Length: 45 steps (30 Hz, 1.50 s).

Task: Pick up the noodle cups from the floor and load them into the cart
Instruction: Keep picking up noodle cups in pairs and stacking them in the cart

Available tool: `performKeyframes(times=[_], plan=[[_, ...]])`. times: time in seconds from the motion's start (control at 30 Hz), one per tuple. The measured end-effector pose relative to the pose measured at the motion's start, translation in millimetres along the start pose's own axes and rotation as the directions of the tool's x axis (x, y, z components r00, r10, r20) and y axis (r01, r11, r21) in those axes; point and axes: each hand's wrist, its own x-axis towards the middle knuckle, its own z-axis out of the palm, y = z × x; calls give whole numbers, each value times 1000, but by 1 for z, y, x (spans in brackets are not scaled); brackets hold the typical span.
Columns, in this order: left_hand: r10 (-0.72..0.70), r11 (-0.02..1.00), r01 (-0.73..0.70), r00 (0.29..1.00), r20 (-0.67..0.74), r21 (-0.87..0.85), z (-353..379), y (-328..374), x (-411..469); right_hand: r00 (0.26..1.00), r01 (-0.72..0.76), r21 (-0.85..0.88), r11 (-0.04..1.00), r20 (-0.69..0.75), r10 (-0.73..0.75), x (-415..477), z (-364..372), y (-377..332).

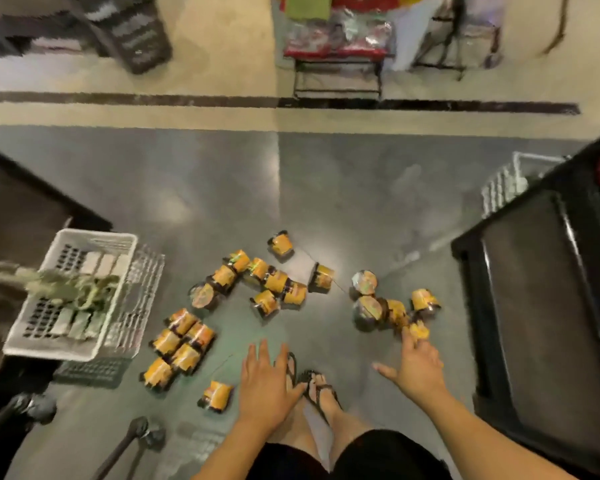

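Both arms are stretched forward and down, bare forearms coming in from the bottom edge. The left hand (267,386) is flat, palm down, its fingers (263,351) straight and a bit spread, holding nothing. The right hand (418,370) sits further out, also palm down, pointing ahead with the thumb stuck out sideways toward the left one. It's all kinda blurry though.

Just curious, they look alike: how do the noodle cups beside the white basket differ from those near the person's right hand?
The basket-side cups lie on their sides in a tidy block; the right-hand cups are scattered, two showing round foil lids. The right hand reaches toward the right-hand cups; neither hand touches the basket-side cups. Both have orange labels and sit on the floor.
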Motion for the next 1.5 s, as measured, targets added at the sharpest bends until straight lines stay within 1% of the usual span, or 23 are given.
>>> performKeyframes(times=[0.1,0.2,0.27,0.33,0.47,0.5,0.6,0.7,0.73,0.83,0.93,1.03,1.13,1.17,1.23,1.27,1.33,1.4,1.47,1.5], plan=[[86,995,-87,996,37,41,-4,9,24,994,-108,52,993,18,107,-5,12,13],[164,979,-172,984,73,110,-7,21,54,977,-207,93,974,78,201,4,29,18],[209,963,-220,974,83,155,-5,29,81,966,-246,94,965,104,236,18,45,21],[242,948,-256,966,93,190,2,38,110,963,-250,95,964,124,237,37,59,23],[283,919,-308,950,133,245,35,59,184,973,-192,65,979,145,181,97,92,33],[302,911,-321,947,112,258,50,66,210,977,-174,54,983,132,166,119,104,37],[426,856,-406,905,9,319,105,86,305,987,-136,52,989,99,130,198,150,53],[443,829,-434,894,60,352,165,104,404,995,-65,78,995,74,60,291,205,70],[463,825,-444,886,33,350,185,110,437,998,-31,74,997,53,27,322,222,74],[541,803,-479,835,-100,354,240,129,524,997,71,11,997,-42,-70,406,265,85],[597,762,-516,794,-116,390,283,145,599,978,158,-33,987,-135,-161,471,297,90],[673,712,-571,722,-163,410,311,157,659,951,236,-41,971,-194,-239,515,327,93],[717,683,-606,664,-213,409,326,166,699,905,268,-162,950,-295,-305,543,350,93],[720,685,-611,651,-240,396,329,168,706,900,248,-161,955,-328,-289,545,352,91],[733,678,-639,622,-275,363,332,174,716,888,267,-130,955,-352,-296,547,359,94],[756,654,-665,598,-266,360,333,177,717,892,292,-99,951,-332,-308,545,363,98],[797,603,-700,553,-244,383,336,181,717,901,307,-106,946,-286,-325,534,362,103],[783,621,-696,573,-242,361,337,184,715,924,272,-112,956,-247,-292,530,359,103],[762,645,-682,604,-232,344,341,185,715,938,275,-102,956,-191,-290,527,355,96],[760,647,-673,605,-237,358,345,184,717,937,282,-109,953,-183,-299,526,356,93]])
